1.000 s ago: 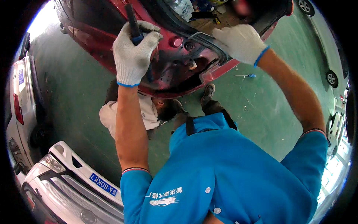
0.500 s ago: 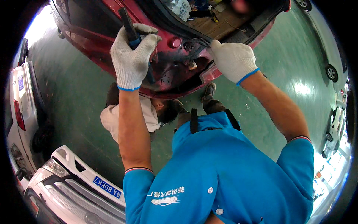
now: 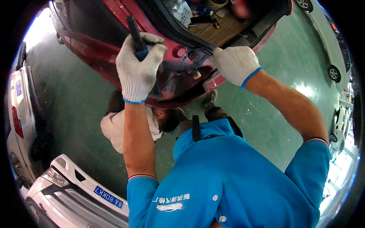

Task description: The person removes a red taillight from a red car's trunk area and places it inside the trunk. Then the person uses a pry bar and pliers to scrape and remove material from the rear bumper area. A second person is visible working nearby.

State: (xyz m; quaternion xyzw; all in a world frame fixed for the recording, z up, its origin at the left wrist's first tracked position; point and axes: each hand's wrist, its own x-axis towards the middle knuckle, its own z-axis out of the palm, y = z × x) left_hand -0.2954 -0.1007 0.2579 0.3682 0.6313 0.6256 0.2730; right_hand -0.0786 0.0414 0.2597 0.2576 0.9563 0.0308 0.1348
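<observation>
My left hand (image 3: 140,68), in a white knit glove with blue cuff, is closed on an upright dark tool (image 3: 136,38) with a blue lower section, held against the red car's rear body (image 3: 99,64). My right hand (image 3: 235,64), in a matching glove, pinches the black rubber seal (image 3: 205,49) at the lower corner of the trunk opening; its fingertips are partly hidden. Between my hands are a pink round cap (image 3: 180,51), a dark grimy recess (image 3: 175,81) and a small tan fitting (image 3: 197,75).
The trunk floor (image 3: 220,32) holds bags and tools. A person in a light shirt (image 3: 116,131) crouches under the rear bumper, below my left hand. A white car front (image 3: 72,193) is close at lower left; other cars (image 3: 21,121) (image 3: 327,57) line both sides on the green floor (image 3: 266,110).
My right hand has moved left along the seal toward the corner from farther right. My left hand still grips the tool, shifted slightly, and the car sits a little differently in view.
</observation>
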